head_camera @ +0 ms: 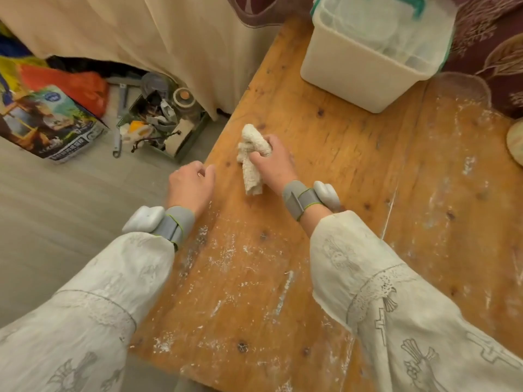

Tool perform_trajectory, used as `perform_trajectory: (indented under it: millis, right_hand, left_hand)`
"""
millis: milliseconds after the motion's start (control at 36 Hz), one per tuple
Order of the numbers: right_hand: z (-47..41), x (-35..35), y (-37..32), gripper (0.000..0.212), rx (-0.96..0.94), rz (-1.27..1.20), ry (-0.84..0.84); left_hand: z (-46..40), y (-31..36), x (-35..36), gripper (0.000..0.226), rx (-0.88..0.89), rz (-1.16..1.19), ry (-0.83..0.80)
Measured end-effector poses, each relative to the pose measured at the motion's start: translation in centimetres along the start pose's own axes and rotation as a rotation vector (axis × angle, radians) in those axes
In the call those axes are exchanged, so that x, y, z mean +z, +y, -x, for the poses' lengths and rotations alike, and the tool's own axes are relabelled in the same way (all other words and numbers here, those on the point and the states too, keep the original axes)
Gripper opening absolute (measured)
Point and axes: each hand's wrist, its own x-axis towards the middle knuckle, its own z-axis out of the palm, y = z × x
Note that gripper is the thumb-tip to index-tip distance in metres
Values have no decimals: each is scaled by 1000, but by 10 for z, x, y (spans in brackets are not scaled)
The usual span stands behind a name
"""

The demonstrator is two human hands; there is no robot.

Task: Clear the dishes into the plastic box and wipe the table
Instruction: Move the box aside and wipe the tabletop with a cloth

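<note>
My right hand (276, 162) grips a bunched white cloth (252, 157) and holds it down on the wooden table (353, 171), near the table's left edge. My left hand (191, 185) sits at that left edge with its fingers curled and nothing in it. White powdery smears cover much of the tabletop, mostly in front and to the right. A white plastic box (365, 66) with a green-trimmed rim stands at the far end of the table, with pale dishes blurred inside it.
A round pale object (515, 142) shows partly at the table's right edge. A dark red patterned fabric (492, 43) lies behind the box. On the floor to the left are a tray of tools (161, 125), a printed box (48, 123) and a cream curtain (135, 32).
</note>
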Motion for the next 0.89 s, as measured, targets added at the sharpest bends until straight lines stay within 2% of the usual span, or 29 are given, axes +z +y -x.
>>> perform_trajectory:
  millis: [167,306,389,528,639,889]
  right_hand:
    - [14,-73,60,34,39,143,203]
    - [27,-125,109,37,72,281,340]
    - [39,-151,142,40,87,326,399]
    - [33,-167,176,45,84,393,397]
    - [20,-167,184,45,48,458,358]
    - [9,-166,198,41,-86,556,468]
  left_hand:
    - [23,24,41,25,102,-171,-86]
    - [44,42,66,36,164,-191,-117]
    - [58,50,88,40,251,-280,-102]
    - [66,67,122,44,526,-496,-90]
    - [69,74,139,50,672,-587,-49]
    - [72,95,162,40,699,-682,155]
